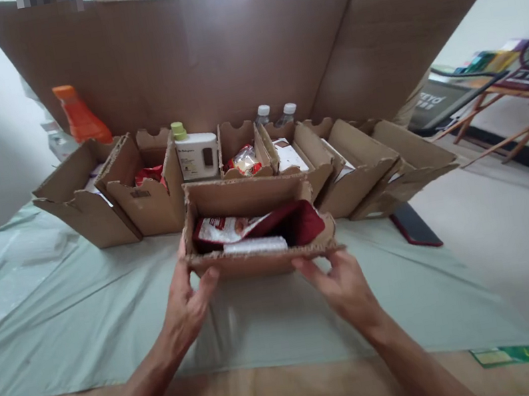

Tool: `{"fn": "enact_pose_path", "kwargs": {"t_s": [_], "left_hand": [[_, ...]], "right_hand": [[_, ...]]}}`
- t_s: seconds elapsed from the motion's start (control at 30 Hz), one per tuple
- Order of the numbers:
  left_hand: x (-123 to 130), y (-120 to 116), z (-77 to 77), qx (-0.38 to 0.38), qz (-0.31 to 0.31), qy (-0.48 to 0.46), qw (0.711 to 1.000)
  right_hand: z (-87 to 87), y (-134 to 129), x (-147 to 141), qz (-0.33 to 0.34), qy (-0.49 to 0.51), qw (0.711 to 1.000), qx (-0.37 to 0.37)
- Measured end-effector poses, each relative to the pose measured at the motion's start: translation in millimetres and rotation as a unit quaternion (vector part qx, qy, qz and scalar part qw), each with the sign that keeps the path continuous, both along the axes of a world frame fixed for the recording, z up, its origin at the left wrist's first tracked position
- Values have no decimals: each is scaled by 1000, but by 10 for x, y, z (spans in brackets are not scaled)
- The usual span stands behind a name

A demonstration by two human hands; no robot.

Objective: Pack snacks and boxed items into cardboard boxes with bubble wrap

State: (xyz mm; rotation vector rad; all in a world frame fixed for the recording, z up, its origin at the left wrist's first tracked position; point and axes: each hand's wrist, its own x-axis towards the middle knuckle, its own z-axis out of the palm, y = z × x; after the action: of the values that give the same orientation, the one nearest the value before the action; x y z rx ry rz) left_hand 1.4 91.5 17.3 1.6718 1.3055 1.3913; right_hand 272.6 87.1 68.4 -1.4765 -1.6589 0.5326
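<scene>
Near box: a cardboard box [255,266], open at the top, in front of the row and between the two hands; whether its base touches the cloth I cannot tell.
Left hand: the left hand [187,300] has its grip closed on the near box's left front corner, thumb on the front wall, fingers round the side and partly hidden.
Right hand: the right hand [344,284] pinches the right front corner, thumb along the front wall; its other fingers are mostly hidden.
Inside the near box: a dark red packet [306,221] with a white-and-red printed part, and a whitish plastic-looking item [255,247] against the front wall (what it is, I cannot tell).
Row behind: several open cardboard bins [90,220], some holding red packets or white papers, the right-hand ones leaning.
White bottle: the white bottle [197,156], green-capped, stands upright in a gap in the row.
Behind the row: an orange bottle [83,120] on the left, two clear bottles [276,115] with white caps, and a tall cardboard panel [219,50].
Desk: the desk [256,392] has a bare wooden front edge and a pale green cloth [267,333] over the rest.
On the cloth: clear plastic wrap [12,267] at far left, a dark flat object [414,227] at right.
Front edge: a green card [508,355], at right.
</scene>
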Motion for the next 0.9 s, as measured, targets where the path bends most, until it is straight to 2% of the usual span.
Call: {"fn": "enact_pose_path", "kwargs": {"t_s": [0.07,0.13,0.2,0.27,0.3,0.37,0.4,0.47,0.53,0.6,0.67,0.77,0.83,0.9], "left_hand": [[-243,-435,-28,-26,27,27,999],[-503,-786,23,-63,71,34,995],[-692,-911,188,-93,141,31,985],[-737,-775,428,-84,185,20,979],[-698,-636,547,-62,184,9,981],[-527,-316,725,17,159,-57,986],[-414,-177,767,46,127,-92,987],[-184,-26,748,79,45,-137,986],[-16,-78,615,63,-23,-161,985],[26,-278,424,15,-52,-171,984],[-88,-492,249,-37,-34,-166,985],[-437,-560,146,-67,35,-132,988],[-643,-380,186,-49,54,-108,991],[-741,-86,248,-16,42,-92,995]], "right_hand": [[11,-304,-143,29,0,999,38],[31,-486,-335,79,5,995,62],[80,-474,-544,122,13,991,59],[164,-315,-692,131,38,989,62],[215,-221,-721,123,56,988,71],[307,-102,-674,85,85,988,99],[338,-103,-603,52,85,988,115],[350,-241,-406,-37,47,989,139],[288,-505,-217,-120,-13,981,154],[165,-775,-135,-140,-38,977,159],[17,-924,-202,-108,-37,983,146],[-179,-796,-488,-34,-4,993,116],[-285,-550,-670,-3,38,993,113],[-395,-311,-772,5,79,990,116]]}}
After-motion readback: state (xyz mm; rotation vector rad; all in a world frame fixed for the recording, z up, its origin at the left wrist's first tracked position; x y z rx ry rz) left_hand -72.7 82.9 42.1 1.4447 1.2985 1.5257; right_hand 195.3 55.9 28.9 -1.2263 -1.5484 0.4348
